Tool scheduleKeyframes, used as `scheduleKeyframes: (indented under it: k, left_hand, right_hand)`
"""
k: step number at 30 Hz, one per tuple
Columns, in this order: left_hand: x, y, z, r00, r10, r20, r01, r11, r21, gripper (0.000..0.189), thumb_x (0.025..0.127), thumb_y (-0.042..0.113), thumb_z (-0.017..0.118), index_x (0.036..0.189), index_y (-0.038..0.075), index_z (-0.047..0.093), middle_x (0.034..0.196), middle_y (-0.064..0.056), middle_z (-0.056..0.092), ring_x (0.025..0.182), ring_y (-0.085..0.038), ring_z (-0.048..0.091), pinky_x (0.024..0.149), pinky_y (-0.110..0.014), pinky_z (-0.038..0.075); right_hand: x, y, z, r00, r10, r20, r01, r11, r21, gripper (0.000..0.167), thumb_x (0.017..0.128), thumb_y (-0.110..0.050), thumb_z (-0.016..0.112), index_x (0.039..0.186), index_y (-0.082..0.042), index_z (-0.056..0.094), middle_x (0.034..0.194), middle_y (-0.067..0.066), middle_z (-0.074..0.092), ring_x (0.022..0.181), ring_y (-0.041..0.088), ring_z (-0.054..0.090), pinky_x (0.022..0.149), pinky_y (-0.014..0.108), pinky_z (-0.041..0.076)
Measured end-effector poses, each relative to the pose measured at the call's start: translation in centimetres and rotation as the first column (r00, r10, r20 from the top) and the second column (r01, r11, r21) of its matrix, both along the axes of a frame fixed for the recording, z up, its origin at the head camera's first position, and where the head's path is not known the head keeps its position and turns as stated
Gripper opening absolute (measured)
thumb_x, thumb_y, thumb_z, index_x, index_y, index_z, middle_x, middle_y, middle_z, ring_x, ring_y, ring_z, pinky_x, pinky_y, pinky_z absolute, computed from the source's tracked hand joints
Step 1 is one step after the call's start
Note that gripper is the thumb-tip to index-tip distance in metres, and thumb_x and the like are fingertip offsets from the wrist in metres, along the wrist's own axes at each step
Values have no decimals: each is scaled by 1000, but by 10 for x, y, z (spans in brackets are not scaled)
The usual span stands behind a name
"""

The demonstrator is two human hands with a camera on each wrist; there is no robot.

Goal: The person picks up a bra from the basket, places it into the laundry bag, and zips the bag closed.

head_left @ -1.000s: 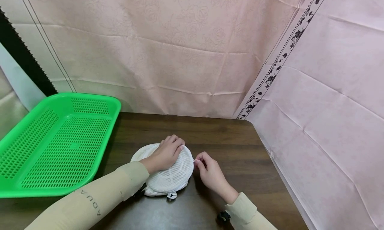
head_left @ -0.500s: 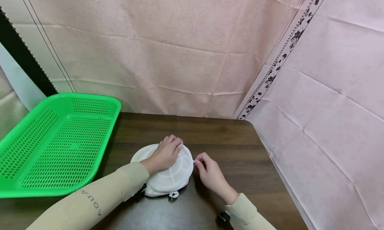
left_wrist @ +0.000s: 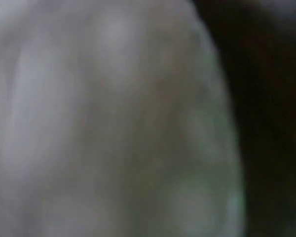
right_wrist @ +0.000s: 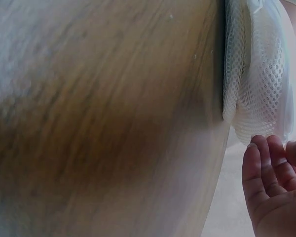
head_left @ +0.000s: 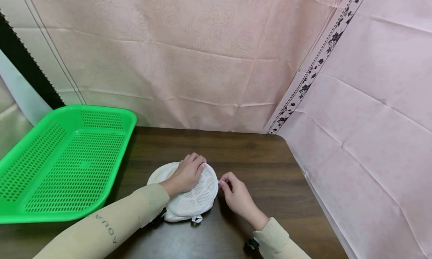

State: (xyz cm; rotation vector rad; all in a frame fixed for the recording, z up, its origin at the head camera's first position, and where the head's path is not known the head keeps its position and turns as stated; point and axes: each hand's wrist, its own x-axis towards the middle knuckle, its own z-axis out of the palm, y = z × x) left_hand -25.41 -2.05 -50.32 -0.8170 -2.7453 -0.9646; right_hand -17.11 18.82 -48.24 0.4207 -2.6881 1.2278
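Note:
A round white mesh laundry bag [head_left: 194, 202] lies collapsed on the wooden table, a small fabric loop [head_left: 197, 219] sticking out at its near side. My left hand [head_left: 187, 176] rests flat across its top, fingers reaching the far rim. At the bag's right edge, the thumb and forefinger of my right hand [head_left: 240, 197] pinch a small white zipper pull, mostly covered by the fingertips. The right wrist view shows the bulging mesh side of the bag [right_wrist: 261, 74] just above the right fingers. A blurred pale surface fills most of the left wrist view.
On the left, a large green plastic basket [head_left: 84, 161] with perforated walls stands on the dark wooden table [head_left: 256, 154]. Pinkish cloth [head_left: 189, 63] hangs behind the table, and more cloth [head_left: 381, 101] drapes along the right side.
Both hands keep nearly the same places. The fabric loop at the bag's near side has shifted slightly to the right.

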Motion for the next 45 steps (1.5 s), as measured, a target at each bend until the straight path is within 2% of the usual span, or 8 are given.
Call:
scheduleKeyframes:
  k: [8,17,25,35,40,45]
  left_hand:
    - [0,1,-2,1000,12,-6,-12,999,32,16,103,26,45,110,20,58,108,0,52,102,-20,46,83,-40,37]
    - [0,2,-2,1000,28,4,-28,999,36,17,103,26,46,111,19,59,109,-1,53,103,-21,47,85,-41,38]
    - [0,2,-1,999,35,21,-36,998,42,18,103,25,45,111,18,59,110,-1,53,103,-21,46,86,-41,38]
    - [0,1,0,999,49,21,-50,996,76,19,103,26,44,111,18,59,109,-1,53,102,-20,46,84,-40,37]
    - [0,-1,2,996,73,47,-78,990,121,16,103,25,46,108,18,60,108,-1,53,100,-21,46,83,-42,38]
    - [0,-1,8,992,87,93,-98,986,131,16,103,26,45,106,19,59,109,-2,53,103,-21,46,85,-43,36]
  right_hand:
    - [0,1,1,1000,21,-2,-21,1000,2,3,97,-12,59,94,-11,58,83,7,63,70,12,55,64,27,48]
    - [3,1,1,999,30,-32,-29,999,16,7,96,-10,60,92,-14,57,82,8,63,70,10,55,64,27,48]
    - [5,1,4,1000,13,16,-14,1000,15,6,96,-12,61,92,-16,57,81,1,61,70,10,55,64,27,49]
    - [6,3,6,999,22,42,-23,1000,10,5,96,-17,61,94,-14,58,84,3,63,72,12,56,66,28,50]
    - [8,4,7,999,33,28,-34,999,12,7,96,-18,61,95,-12,59,84,2,63,73,11,57,68,28,51]
    - [8,5,9,999,35,8,-35,999,-1,4,96,-15,61,94,-14,58,84,3,64,72,12,57,67,28,51]
